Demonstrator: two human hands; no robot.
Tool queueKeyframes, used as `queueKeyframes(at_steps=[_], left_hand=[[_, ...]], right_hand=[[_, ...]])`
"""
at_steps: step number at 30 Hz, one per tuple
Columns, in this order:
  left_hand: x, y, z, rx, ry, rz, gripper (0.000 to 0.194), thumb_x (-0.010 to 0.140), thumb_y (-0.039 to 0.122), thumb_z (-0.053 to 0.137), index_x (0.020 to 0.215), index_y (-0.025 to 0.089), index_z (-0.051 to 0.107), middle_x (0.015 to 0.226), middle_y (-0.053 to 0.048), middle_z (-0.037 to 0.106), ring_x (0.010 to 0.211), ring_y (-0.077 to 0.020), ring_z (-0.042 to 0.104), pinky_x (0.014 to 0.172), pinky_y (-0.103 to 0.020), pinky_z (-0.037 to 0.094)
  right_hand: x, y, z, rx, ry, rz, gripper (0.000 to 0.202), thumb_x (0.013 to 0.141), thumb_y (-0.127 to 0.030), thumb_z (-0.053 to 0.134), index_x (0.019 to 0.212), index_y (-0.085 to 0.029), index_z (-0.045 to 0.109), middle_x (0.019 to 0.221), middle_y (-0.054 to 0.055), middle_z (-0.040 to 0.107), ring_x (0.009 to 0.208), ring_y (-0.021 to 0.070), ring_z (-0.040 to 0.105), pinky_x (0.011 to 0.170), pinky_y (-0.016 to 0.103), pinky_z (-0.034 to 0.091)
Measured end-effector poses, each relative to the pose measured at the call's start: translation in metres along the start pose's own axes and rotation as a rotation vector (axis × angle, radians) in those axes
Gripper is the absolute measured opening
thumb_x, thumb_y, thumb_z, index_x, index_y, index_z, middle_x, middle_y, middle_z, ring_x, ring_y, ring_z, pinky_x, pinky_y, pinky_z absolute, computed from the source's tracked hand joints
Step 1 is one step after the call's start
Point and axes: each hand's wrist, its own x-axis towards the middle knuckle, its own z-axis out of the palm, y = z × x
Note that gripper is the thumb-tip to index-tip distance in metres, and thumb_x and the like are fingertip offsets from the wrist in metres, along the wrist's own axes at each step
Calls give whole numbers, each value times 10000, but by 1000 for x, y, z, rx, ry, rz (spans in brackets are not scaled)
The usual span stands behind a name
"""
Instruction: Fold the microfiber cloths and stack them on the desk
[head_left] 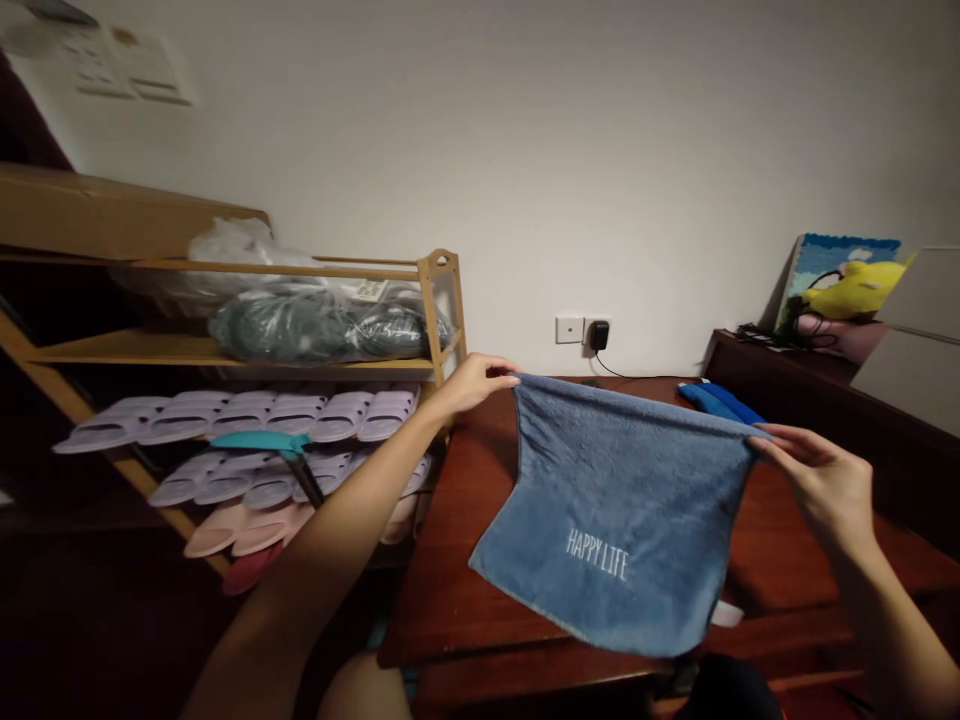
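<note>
And here we are above the reddish-brown wooden table (480, 500), where a blue plush towel (622, 490) hangs spread between two bare hands, white "HAPPY LIFE" lettering (598, 555) facing the viewer near its lower edge! On the left, the left hand (484, 382) has its thumb and fingertips pinched together on the towel's far left corner; over on the right, the right hand (825, 485) matches it, thumb and fingers pressed tight on the other top corner — no gap at either grip. The top edge runs nearly straight from hand to hand, sloping down a little to the right, while the lower part spreads over the near side of the table; whether it touches the wood, I cannot tell. Just beyond the right end of that top edge lies a folded bright blue cloth (724, 400), and on the far wall a black power adapter (598, 335) sits in its socket, a thin cable trailing right. Look left — a wooden shoe rack (442, 300) carries rows of lavender slippers (277, 412), pink slippers (217, 530) below, and plastic-wrapped bundles (300, 328) above, with a yellow plush toy (851, 292) away at far right
</note>
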Motion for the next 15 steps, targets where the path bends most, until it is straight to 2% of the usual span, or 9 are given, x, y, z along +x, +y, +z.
queueKeyframes(at_steps=[4,9,15], left_hand=[[-6,14,-16,85,29,17,337,764,442,616,890,147,718,928,-60,734,866,-216,654,808,-310,490],[-14,33,-32,217,20,84,331,841,429,521,873,152,700,916,-50,719,837,-196,637,772,-273,471],[-26,57,-43,427,151,219,288,922,346,416,820,171,620,800,-22,617,773,-168,578,742,-253,425]], right_hand=[[14,-17,3,-17,7,-93,396,639,-471,754,914,-186,733,846,47,732,767,188,685,694,221,558],[24,-35,3,-25,31,-184,360,635,-463,766,882,-203,737,830,32,731,772,177,689,695,204,558],[24,-56,-1,27,38,-202,375,639,-413,788,933,-186,733,845,46,727,763,164,685,709,195,550]])
